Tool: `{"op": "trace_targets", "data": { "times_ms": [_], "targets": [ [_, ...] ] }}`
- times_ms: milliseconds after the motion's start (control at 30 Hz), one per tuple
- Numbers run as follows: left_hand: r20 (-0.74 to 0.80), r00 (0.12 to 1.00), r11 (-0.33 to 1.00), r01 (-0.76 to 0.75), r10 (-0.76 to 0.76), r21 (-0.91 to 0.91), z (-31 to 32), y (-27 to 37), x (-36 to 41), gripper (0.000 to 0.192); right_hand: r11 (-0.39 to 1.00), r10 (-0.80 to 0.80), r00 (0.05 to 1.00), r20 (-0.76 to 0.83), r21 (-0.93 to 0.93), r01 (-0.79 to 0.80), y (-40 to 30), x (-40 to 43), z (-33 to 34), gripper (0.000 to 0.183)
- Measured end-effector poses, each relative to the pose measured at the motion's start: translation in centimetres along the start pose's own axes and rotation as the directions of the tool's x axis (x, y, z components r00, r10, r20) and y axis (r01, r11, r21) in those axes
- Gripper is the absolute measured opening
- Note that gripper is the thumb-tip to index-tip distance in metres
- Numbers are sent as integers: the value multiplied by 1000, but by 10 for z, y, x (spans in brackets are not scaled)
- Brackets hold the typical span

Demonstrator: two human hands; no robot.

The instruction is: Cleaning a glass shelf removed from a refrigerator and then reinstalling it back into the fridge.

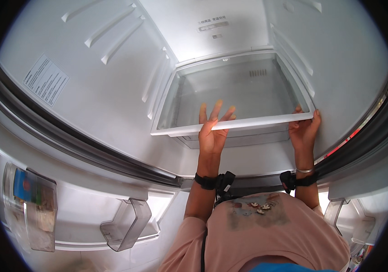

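A framed glass refrigerator shelf (228, 88) sits inside the refrigerator compartment, its white front edge towards me. My left hand (212, 132) grips that edge left of its right half, thumb in front and several fingers seen through the glass from beneath. At the front right corner, my right hand (304, 127) holds the frame, with a finger at the outer side and others under the glass. Below the shelf is a clear plastic drawer (255, 136), partly hidden by the frame and my left hand.
Moulded shelf ribs (110, 29) line both side walls. Both doors stand open; the left one has a clear door bin (41, 210) holding packages and an angled clear bin (126, 224). Another bin (357, 221) is at lower right. A control slider (213, 27) is on the back wall.
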State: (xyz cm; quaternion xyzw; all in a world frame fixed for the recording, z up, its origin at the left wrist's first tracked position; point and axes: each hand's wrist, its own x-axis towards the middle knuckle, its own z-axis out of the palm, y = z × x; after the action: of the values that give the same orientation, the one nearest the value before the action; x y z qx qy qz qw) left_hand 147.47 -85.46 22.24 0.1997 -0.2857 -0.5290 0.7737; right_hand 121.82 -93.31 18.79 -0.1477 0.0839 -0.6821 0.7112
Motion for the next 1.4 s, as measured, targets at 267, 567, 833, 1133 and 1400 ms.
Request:
{"op": "trace_targets", "data": {
  "times_ms": [267,567,833,1133,1400],
  "targets": [
    [14,1000,999,-5,6,-52,-8,-7,-6,82,999,52,999,1,5,-52,7,-4,-3,42],
    [28,999,998,-42,41,50,-14,-10,-9,81,999,4,997,82,-45,-1,10,-1,-11,31],
    [56,997,998,-52,51,25,-18,-7,1,76,999,7,1000,20,-36,-6,5,2,-9,29],
    [84,995,999,-45,45,-1,-23,-12,-3,71,996,30,1000,8,-84,-29,11,-5,-1,33],
    [-9,999,993,-47,48,112,-12,-10,-7,82,996,38,999,4,-87,-37,8,-6,-1,32]
  ]
}}
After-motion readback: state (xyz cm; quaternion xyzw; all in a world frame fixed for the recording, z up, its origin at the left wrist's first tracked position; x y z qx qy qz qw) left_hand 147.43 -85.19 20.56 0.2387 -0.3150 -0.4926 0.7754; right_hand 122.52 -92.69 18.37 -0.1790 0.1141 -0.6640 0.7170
